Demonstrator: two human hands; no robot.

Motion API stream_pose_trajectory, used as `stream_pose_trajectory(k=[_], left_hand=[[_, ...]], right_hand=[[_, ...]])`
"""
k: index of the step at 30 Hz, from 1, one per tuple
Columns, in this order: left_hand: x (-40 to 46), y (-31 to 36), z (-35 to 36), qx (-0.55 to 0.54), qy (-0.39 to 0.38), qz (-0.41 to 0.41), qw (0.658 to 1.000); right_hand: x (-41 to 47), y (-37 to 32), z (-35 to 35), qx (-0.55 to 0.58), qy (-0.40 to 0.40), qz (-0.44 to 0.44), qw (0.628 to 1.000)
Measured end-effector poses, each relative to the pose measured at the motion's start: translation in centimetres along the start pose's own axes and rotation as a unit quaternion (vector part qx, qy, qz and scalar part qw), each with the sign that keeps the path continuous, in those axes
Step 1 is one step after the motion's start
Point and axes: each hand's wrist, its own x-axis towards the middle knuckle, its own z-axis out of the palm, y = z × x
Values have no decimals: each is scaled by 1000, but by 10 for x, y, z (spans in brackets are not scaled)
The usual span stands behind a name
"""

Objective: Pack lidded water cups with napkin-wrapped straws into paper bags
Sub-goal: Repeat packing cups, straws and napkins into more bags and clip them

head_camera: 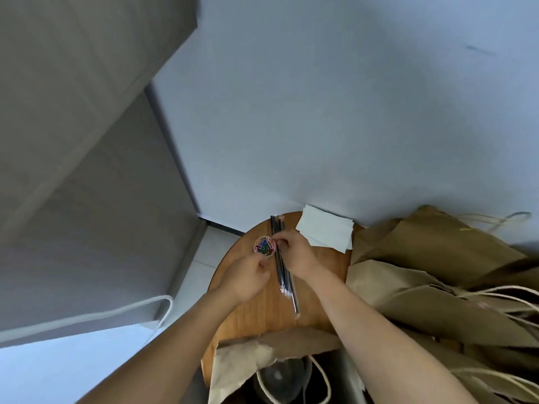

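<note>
A round wooden table (pixel 262 310) is sitting against a pale wall. Beside the paperclip cup (pixel 264 246), the right hand (pixel 294 255) is reaching fingers into it; whether it is pinching a clip, I cannot tell. The left hand (pixel 248 275), fingers curled, grip unclear, is hovering beside the wrapped straws (pixel 284 275). The napkins (pixel 326 231) are lying beyond the cup; the open bag (pixel 262 354) with a lidded cup (pixel 280 380) is nearest the person. Likely step: preparing a straw; next calls for a napkin.

the right hand (pixel 294 253) covers the middle of the straws (pixel 284 266), and what its fingertips pinch is too small to tell; the left hand (pixel 248 277) is curled and blurred, its contents hidden; the cup (pixel 281 380) in the near bag (pixel 233 371) is dim, cut off by the bottom edge; the bags (pixel 437 287) at right run off frame
</note>
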Motion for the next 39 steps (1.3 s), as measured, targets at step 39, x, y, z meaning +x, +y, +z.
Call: stream_pose_trajectory(k=[39], left_hand=[[-183,13,72,255,96,65,960]], right_hand=[[-256,19,-18,-22,108,80,991]])
